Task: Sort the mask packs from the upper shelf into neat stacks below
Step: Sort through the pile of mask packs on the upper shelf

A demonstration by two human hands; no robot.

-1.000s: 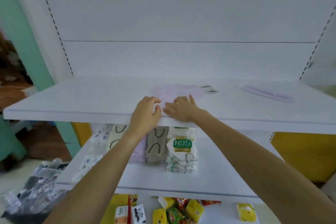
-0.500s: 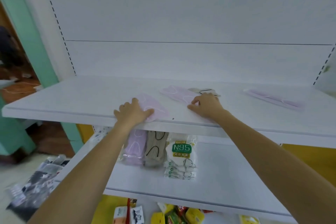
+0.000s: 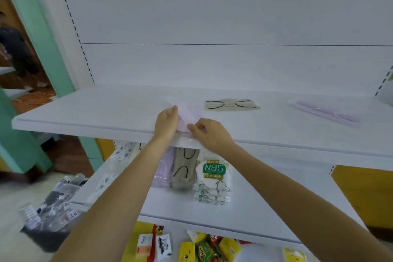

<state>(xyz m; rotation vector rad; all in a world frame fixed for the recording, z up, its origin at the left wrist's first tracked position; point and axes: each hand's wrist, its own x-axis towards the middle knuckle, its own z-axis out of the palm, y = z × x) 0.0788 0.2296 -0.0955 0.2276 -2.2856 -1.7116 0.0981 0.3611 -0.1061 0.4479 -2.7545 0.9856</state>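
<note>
**A:** Both hands are up at the front lip of the upper shelf [image 3: 85, 110], and between them lies a lilac mask pack [image 3: 190, 112], its clear wrapper hanging just over the edge.

**B:** The right hand [image 3: 210, 134] has curled fingers, and the thumb and forefinger pinch the pack's near corner. That's a narrow, tight grip.

**A:** And the left hand [image 3: 167, 122]?

**B:** It stands on edge against the pack's left side, fingers fairly straight along it. The thumb is hidden, so I can't tell whether it grips or only presses.

**A:** Further back on the same shelf a beige mask pack [image 3: 231, 104] with black ear loops lies flat, just beyond the right hand. Well off to the right is a second lilac pack [image 3: 325, 111], lying at an angle.

**B:** Look at the lower shelf [image 3: 276, 208], where stacks sit side by side: a lilac stack [image 3: 162, 168], a beige stack [image 3: 185, 168] touching it, then an N95 stack [image 3: 212, 178] on the right.

**A:** Patterned packs [image 3: 122, 153] sit left of those, partly behind the left forearm.

**B:** And at the very bottom are bright snack packets [image 3: 204, 249].
</note>
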